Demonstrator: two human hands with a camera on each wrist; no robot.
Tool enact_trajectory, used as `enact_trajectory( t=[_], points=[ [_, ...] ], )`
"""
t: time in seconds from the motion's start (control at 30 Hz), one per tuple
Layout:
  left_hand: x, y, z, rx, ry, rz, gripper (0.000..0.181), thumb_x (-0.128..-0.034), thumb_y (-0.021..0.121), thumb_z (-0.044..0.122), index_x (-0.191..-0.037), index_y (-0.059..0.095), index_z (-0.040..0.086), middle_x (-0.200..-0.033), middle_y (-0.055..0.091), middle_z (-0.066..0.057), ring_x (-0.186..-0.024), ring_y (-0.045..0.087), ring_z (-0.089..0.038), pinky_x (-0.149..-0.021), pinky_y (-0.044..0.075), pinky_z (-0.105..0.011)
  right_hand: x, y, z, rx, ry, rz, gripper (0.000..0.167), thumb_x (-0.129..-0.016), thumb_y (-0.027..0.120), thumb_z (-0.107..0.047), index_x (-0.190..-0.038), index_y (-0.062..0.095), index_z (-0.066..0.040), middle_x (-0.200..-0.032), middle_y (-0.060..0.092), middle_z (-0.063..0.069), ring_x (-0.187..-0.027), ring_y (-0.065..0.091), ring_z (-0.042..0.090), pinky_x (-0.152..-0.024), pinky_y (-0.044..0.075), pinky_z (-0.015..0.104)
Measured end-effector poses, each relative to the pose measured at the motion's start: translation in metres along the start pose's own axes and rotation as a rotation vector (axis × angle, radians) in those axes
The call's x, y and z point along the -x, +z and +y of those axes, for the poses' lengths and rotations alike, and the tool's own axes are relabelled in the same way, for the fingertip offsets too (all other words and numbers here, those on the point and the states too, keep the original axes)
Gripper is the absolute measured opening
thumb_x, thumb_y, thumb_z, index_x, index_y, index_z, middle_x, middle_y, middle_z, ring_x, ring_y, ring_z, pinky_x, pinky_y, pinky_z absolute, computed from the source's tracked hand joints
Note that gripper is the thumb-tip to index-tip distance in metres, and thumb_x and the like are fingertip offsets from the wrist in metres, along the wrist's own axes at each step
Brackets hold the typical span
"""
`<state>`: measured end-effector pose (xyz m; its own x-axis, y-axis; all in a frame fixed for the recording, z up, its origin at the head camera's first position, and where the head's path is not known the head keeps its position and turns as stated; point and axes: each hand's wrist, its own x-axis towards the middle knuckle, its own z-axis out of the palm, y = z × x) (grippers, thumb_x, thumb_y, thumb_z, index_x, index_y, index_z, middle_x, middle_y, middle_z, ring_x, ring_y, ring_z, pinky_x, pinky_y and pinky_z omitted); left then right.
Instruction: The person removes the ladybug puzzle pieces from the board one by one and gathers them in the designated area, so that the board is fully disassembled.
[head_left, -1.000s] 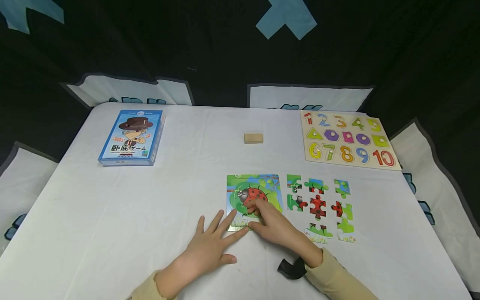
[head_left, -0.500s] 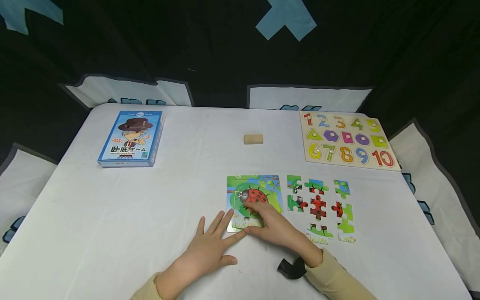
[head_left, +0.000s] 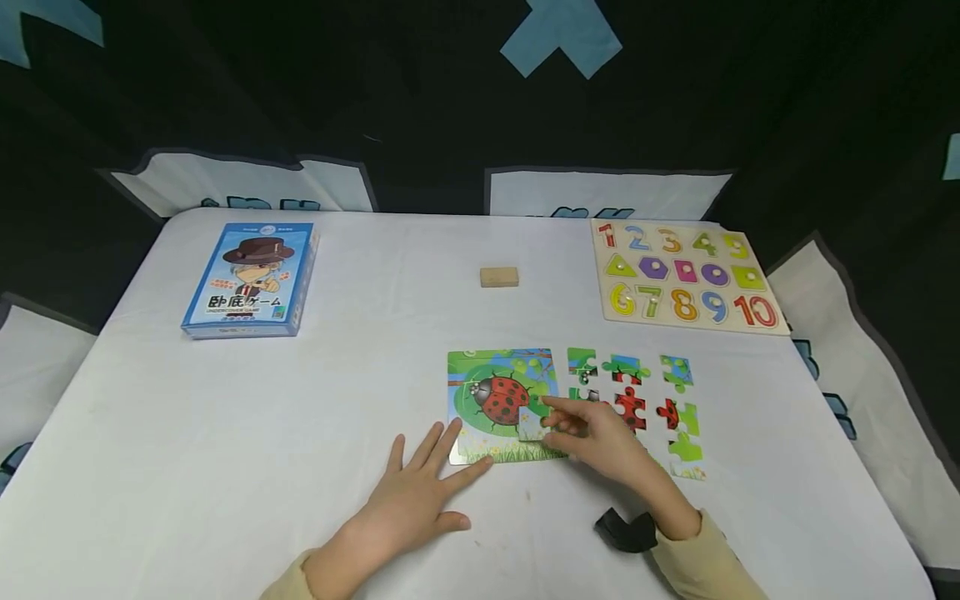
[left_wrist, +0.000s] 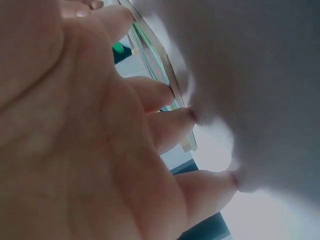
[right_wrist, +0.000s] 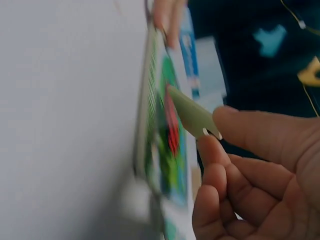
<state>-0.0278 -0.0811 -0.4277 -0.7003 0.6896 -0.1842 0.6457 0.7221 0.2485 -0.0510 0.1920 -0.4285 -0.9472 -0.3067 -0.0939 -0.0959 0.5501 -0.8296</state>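
Note:
A square puzzle board (head_left: 463, 367) with a ladybird picture lies on the white table. My left hand (head_left: 412, 504) is spread flat, its fingertips at the board's lower left edge. In the left wrist view its fingers (left_wrist: 165, 127) are straight and touch down along that edge. Over the board's right part, my right hand (head_left: 611, 446) pinches a jigsaw piece (head_left: 529, 423) between thumb and forefinger. The right wrist view shows this jigsaw piece (right_wrist: 192, 114) tilted up off the board, its pale back visible. Several loose jigsaw pieces (head_left: 630, 408) lie to the right, some hidden by the right hand.
A blue game box (head_left: 251, 279) lies at the back left. A small wooden block (head_left: 498, 277) sits behind the board. The wooden number board (head_left: 686, 279) is at the back right. Beside the right wrist is a black curved piece (head_left: 626, 532).
My right hand has lifted a jigsaw piece from the board's lower part and moved right with it. The left hand stays in place. The head view has shifted slightly.

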Motion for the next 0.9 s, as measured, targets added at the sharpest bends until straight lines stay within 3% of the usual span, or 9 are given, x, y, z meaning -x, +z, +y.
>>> enact_trajectory(
  t=[0.17, 0.33, 0.7, 0.9],
  points=[
    [0.001, -0.002, -0.001, 0.043, 0.005, -0.001, 0.066, -0.0792, 0.059, 0.050, -0.139, 0.036, 0.033, -0.148, 0.013, -0.018, -0.133, 0.015, -0.036, -0.094, 0.016, -0.066, 0.027, -0.028, 0.012, 0.014, 0.071, 0.034, 0.047, -0.080, 0.069, -0.015, -0.122, 0.055, 0.001, -0.087, 0.063, -0.003, -0.073, 0.055, 0.011, -0.064, 0.047, 0.024],
    [0.004, -0.006, -0.006, 0.094, 0.002, -0.016, 0.067, -0.0777, 0.063, 0.046, -0.138, 0.038, 0.032, -0.148, 0.013, -0.017, -0.134, 0.014, -0.034, -0.095, 0.016, -0.065, 0.044, -0.041, 0.016, 0.037, 0.098, -0.024, 0.050, -0.081, 0.069, -0.019, -0.123, 0.054, 0.002, -0.085, 0.061, -0.002, -0.069, 0.051, 0.010, -0.057, 0.044, 0.023],
    [0.005, -0.005, -0.009, 0.104, -0.002, -0.006, 0.069, -0.0768, 0.063, 0.047, -0.138, 0.038, 0.030, -0.148, 0.012, -0.020, -0.133, 0.015, -0.034, -0.096, 0.016, -0.064, 0.042, -0.042, 0.012, 0.061, 0.086, -0.089, 0.050, -0.080, 0.069, -0.017, -0.123, 0.053, 0.002, -0.080, 0.058, -0.003, -0.065, 0.051, 0.010, -0.053, 0.042, 0.023],
    [0.004, -0.005, -0.008, 0.113, 0.009, 0.004, 0.069, -0.0763, 0.064, 0.046, -0.138, 0.039, 0.028, -0.147, 0.012, -0.021, -0.133, 0.014, -0.036, -0.094, 0.016, -0.065, 0.043, -0.038, 0.016, 0.031, 0.133, -0.066, 0.049, -0.079, 0.070, -0.016, -0.121, 0.054, 0.004, -0.078, 0.059, -0.002, -0.064, 0.051, 0.011, -0.053, 0.042, 0.023]
  ],
)
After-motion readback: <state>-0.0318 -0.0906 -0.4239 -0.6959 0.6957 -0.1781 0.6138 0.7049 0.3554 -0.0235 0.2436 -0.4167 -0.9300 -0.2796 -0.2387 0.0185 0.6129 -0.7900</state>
